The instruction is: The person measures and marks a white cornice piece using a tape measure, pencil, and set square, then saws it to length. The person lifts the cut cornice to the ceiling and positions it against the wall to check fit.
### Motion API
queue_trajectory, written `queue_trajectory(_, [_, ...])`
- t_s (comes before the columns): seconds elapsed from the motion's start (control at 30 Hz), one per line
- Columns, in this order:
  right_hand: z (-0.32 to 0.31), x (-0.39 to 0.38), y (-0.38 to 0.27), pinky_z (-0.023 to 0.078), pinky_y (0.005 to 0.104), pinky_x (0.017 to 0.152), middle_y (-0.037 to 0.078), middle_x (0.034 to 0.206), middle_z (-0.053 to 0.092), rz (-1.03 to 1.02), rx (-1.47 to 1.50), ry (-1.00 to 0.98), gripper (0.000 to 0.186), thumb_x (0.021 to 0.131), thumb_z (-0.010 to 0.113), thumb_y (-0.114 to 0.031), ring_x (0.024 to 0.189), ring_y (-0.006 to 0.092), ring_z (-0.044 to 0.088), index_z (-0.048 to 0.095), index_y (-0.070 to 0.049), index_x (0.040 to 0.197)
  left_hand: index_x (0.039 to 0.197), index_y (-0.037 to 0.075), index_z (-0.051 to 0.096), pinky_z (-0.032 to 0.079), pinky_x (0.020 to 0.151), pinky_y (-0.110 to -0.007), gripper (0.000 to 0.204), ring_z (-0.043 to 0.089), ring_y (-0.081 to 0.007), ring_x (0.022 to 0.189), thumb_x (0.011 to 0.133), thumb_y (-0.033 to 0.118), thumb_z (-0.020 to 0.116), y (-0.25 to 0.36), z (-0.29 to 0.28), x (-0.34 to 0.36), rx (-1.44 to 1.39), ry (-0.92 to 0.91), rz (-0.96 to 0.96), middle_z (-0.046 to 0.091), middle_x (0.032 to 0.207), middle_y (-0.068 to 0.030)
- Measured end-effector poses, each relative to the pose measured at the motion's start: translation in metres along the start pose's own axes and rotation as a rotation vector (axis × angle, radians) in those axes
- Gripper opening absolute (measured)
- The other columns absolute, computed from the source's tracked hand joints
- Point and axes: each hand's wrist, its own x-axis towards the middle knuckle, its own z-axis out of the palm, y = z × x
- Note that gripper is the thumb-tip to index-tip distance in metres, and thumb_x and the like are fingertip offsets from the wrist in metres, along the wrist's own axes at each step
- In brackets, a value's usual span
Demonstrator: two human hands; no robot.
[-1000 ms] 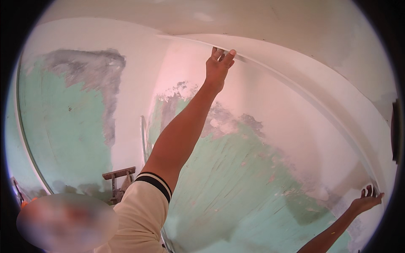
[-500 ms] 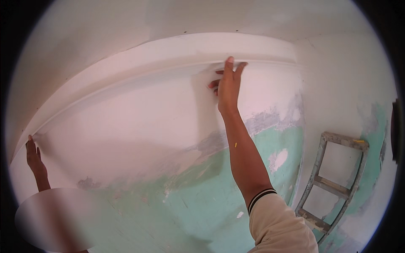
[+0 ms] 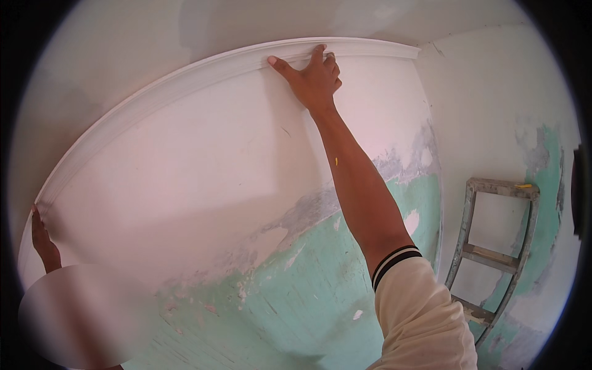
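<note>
A long white crown moulding (image 3: 203, 71) runs along the top of the wall, against the ceiling. My right hand (image 3: 313, 80) presses up on it right of the middle, thumb spread to the left and fingertips on its face. At the far left my left hand (image 3: 44, 240) reaches up with fingers stretched out, its fingertips at the moulding's lower edge. A blurred patch covers my left forearm. On my right forearm (image 3: 354, 191) is a small yellow speck.
The wall (image 3: 185, 160) is white above, with grey patches and chipped green paint (image 3: 308, 277) below. A paint-spattered ladder (image 3: 465, 228) leans near the right wall (image 3: 487, 111). The moulding's right end stops near the corner.
The moulding has gone up and tilted, so its ridged profile now sits against the ceiling. My right hand has shifted up and left and turned, its thumb now pointing left. My left hand stays near the moulding's end.
</note>
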Motion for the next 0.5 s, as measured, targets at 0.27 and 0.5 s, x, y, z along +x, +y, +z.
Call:
queue_trajectory(0.27, [0.017,0.004,-0.001,0.015,0.0627,0.118,0.046,0.157,0.018,0.003,-0.040,0.055,0.141,0.073,0.071,-0.084,0.152,0.0528,0.014,0.015,0.015,0.157,0.162,0.019,0.038,0.031,0.124,-0.043,0.054,0.037,-0.0307,0.151,0.110,0.030,0.029,-0.010,-0.004,0.009,0.591,-0.142,0.456,0.043,0.163,-0.0051])
queue_trajectory(0.5, [0.023,0.006,-0.002,0.017,0.0624,0.117,0.045,0.155,0.021,-0.001,-0.088,0.057,0.141,0.072,0.069,-0.087,0.150,0.0515,0.017,0.018,0.015,0.156,0.162,0.024,0.038,0.036,0.121,-0.045,0.055,0.037,-0.0331,0.151,0.108,0.035,0.031,-0.017,-0.008,0.025,0.794,-0.078,0.472,0.046,0.161,-0.0046])
